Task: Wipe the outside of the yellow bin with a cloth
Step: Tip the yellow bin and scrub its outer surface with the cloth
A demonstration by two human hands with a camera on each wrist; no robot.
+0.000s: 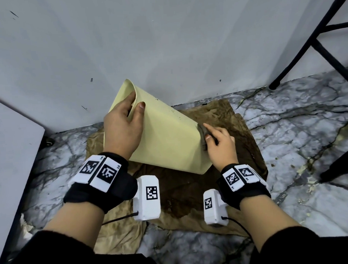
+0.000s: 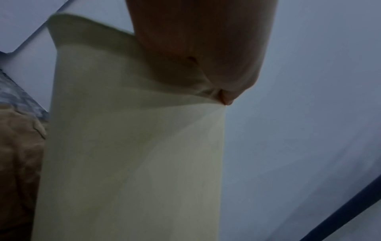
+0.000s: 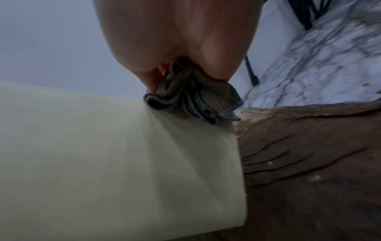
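Yellow plastic under our cloth (image 1: 203, 134): the bin (image 1: 165, 140) lies tipped on a brown sheet (image 1: 225, 116) by the wall, mouth up-left, base toward us. Our left hand (image 1: 122, 126) hooks the rim; our right hand (image 1: 221, 147) pinches the cloth at the base edge. Mid-wipe, we judge; next, firm strokes along the side.

Sleeves: I see black sleeves (image 1: 54, 251) behind both hands.
Wrists: black straps (image 1: 103, 189), white coded tags (image 1: 99, 171), cabled white camera boxes (image 1: 147, 196).
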